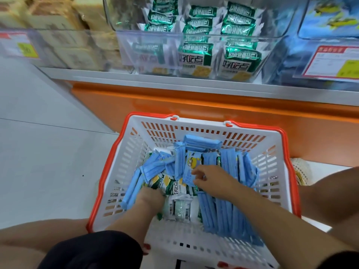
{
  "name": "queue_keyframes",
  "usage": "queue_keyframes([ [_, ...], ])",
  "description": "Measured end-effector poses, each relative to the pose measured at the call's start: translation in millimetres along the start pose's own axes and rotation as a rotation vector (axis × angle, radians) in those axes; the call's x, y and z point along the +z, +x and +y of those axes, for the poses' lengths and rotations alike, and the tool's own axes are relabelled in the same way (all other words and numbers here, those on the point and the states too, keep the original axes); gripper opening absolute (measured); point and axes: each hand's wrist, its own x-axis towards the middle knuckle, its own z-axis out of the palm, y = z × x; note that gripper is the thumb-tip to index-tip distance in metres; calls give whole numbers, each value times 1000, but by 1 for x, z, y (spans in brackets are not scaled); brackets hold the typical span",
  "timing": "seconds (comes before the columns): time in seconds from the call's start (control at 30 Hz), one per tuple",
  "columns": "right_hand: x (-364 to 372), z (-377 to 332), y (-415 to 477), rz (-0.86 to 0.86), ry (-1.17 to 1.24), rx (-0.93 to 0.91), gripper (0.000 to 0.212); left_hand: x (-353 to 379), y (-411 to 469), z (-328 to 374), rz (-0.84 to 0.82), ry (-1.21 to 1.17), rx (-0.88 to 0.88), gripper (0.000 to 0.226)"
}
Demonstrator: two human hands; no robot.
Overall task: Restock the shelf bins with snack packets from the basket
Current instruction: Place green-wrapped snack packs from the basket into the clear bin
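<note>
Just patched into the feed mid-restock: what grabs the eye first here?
The white basket with its orange rim, low in the centre, heaped with blue packets. Both hands are in it: the right hand pinches a blue packet with a yellow cartoon figure, the left hand digs among green-and-white packets. Above, a clear shelf bin holds the same green-and-white kind.

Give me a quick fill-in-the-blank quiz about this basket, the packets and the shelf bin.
The left hand and right hand reach into a white basket whose rim is ____.
The cartoon packet that the right hand touches is coloured ____.
The clear shelf bin above the basket holds white packets banded in ____.
Missing words: orange; blue; green.
</note>
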Motion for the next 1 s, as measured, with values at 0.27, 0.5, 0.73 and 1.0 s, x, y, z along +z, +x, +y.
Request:
queue_keyframes([
  [0.27,-22,-8,-8,86,117,-3,34,-77,-45,-45,208,-940,106,25],
  [0.5,-62,-48,-47,276,685,-72,18,-139,-125,-63,392,-1514,235,28],
  [0.73,-94,-111,-91,260,889,-307,46,-174,-194,-59,611,-1777,398,28],
  [1.0,-127,-152,-93,496,884,-374,35,-192,-209,-77,1035,-1519,333,45],
])
